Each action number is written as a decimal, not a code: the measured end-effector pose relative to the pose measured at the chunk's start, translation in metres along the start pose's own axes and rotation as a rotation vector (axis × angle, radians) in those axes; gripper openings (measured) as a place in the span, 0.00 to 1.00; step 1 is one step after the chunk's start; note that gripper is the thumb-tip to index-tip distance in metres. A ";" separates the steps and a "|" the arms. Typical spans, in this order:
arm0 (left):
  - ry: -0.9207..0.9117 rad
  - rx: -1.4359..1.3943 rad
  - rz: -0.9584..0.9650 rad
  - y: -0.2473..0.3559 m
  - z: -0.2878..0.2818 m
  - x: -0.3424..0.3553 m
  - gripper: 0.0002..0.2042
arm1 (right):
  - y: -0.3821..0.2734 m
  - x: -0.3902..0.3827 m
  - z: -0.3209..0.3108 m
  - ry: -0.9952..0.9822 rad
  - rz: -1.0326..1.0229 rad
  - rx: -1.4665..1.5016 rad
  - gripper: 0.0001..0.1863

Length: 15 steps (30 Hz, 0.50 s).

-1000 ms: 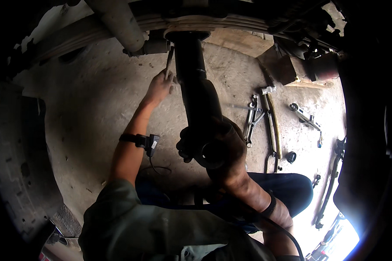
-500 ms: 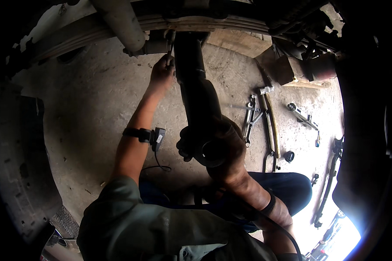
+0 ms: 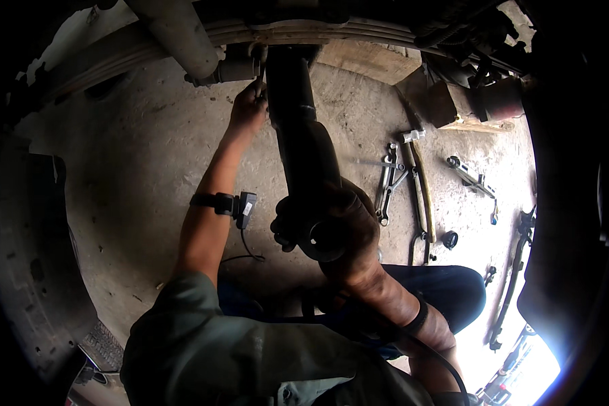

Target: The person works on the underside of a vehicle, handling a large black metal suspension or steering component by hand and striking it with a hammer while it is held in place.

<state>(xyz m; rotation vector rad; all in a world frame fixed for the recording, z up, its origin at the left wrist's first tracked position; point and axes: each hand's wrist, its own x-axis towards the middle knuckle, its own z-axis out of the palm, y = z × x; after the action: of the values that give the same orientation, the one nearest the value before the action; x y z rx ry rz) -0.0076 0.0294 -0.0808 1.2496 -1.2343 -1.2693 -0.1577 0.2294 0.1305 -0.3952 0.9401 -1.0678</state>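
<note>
My right hand (image 3: 355,230) is wrapped round the lower end of a long black shock absorber (image 3: 308,152), which has a round hole in its near end. The body of it runs away from me, up to the dark underside of a vehicle. Just left of its far end, my left hand (image 3: 249,108) is closed round a wrench (image 3: 259,61), whose forked head points up toward the leaf spring (image 3: 365,32). Shadow hides much of the fingers and the mounting point.
Right of the shock absorber, several wrenches (image 3: 388,183) and a long-handled hammer (image 3: 419,179) lie on the concrete floor. A ratchet-like tool (image 3: 470,177) and a small black round part (image 3: 450,239) lie farther right. Wooden blocks (image 3: 372,62) stand at the back. A pale thick tube (image 3: 176,37) hangs upper left.
The shock absorber and both hands have shifted very slightly left and upward in the picture. Both grips stay the same.
</note>
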 end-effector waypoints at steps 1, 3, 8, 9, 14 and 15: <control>0.004 -0.022 -0.009 -0.002 -0.001 0.001 0.04 | 0.000 -0.001 0.001 0.001 -0.009 -0.005 0.29; -0.007 0.025 0.029 -0.002 -0.002 0.001 0.04 | -0.001 -0.001 0.002 0.000 -0.015 -0.009 0.29; -0.088 -0.029 0.002 0.003 -0.007 0.002 0.03 | -0.001 0.002 -0.004 -0.053 -0.006 -0.017 0.30; -0.075 -0.004 0.032 -0.002 -0.008 0.006 0.03 | 0.000 0.002 -0.003 -0.043 0.000 -0.005 0.30; -0.068 0.001 0.009 0.004 -0.004 0.004 0.04 | 0.003 0.000 0.002 0.010 -0.007 0.041 0.29; -0.056 0.042 0.043 0.009 -0.004 0.003 0.05 | 0.002 0.000 0.002 0.004 -0.009 0.021 0.29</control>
<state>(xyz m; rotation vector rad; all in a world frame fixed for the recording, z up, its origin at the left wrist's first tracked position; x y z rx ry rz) -0.0036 0.0260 -0.0721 1.2174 -1.3274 -1.2606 -0.1546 0.2299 0.1301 -0.3801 0.9305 -1.0861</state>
